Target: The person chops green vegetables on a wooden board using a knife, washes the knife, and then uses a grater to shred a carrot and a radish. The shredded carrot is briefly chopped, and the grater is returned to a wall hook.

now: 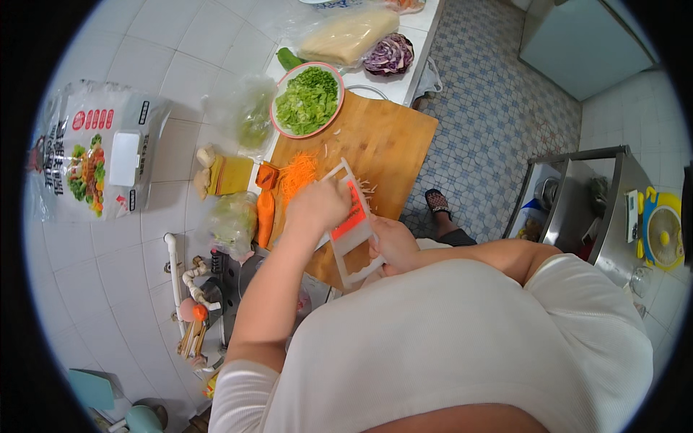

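Note:
My left hand (319, 203) is curled into a fist over the red blade plate of a white-framed hand grater (349, 233); whatever its fingers may hold is hidden. On the other side, my right hand (394, 243) grips the grater's edge near its lower end. The grater is tilted above a wooden cutting board (403, 135). Pale shreds (368, 188) lie on the board beside its upper part. A heap of shredded carrot (299, 172) sits left of the grater. A cut carrot piece (267, 176) and a longer peeled carrot (265, 216) lie along the board's left edge.
A plate of chopped lettuce (308, 100) rests at the board's far end. Beyond are half a red cabbage (389, 54), a bagged pale sheet-like food (349, 38) and a cucumber (289, 58). Bagged greens (233, 222) and an oil container (230, 174) stand by the tiled wall.

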### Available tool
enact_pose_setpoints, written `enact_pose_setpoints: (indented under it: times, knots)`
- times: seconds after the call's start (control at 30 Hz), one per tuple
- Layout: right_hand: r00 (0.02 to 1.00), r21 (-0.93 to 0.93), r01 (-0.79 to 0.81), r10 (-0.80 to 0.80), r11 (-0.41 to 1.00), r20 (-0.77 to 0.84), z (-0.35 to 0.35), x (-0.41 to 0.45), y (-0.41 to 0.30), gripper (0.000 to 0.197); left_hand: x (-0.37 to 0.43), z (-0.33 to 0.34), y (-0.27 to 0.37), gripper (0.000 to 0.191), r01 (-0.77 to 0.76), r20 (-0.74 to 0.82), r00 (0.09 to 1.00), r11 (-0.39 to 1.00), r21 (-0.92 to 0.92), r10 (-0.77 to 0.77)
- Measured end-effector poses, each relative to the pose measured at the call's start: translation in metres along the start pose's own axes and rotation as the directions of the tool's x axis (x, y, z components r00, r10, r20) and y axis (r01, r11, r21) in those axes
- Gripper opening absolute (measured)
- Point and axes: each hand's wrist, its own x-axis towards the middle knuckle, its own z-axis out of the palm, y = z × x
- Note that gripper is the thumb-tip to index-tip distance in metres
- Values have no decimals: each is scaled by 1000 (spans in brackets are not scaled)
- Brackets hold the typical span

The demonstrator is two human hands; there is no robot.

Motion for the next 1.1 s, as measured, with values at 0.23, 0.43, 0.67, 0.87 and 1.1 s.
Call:
enact_pose_setpoints:
  times: [0.23,0.43,0.67,0.87,1.1]
  knots:
    - [1000,-38,4,-3,999,12,0,0,-9,30,-31,-18,4,43,-20,108,994,1000,2,19]
    - [998,51,49,-51,997,32,-1,9,5,30,30,4,-9,42,59,-29,998,998,-2,-59]
    - [1000,8,12,-12,1000,13,4,4,-8,28,-24,-16,7,49,-5,73,997,1000,2,5]
    - [1000,-7,9,-9,1000,3,7,-7,-4,29,49,18,-31,51,72,-69,995,995,-75,-77]
    - [999,7,21,-22,1000,45,2,1,-13,32,-8,26,-85,40,141,143,989,-67,-988,-32]
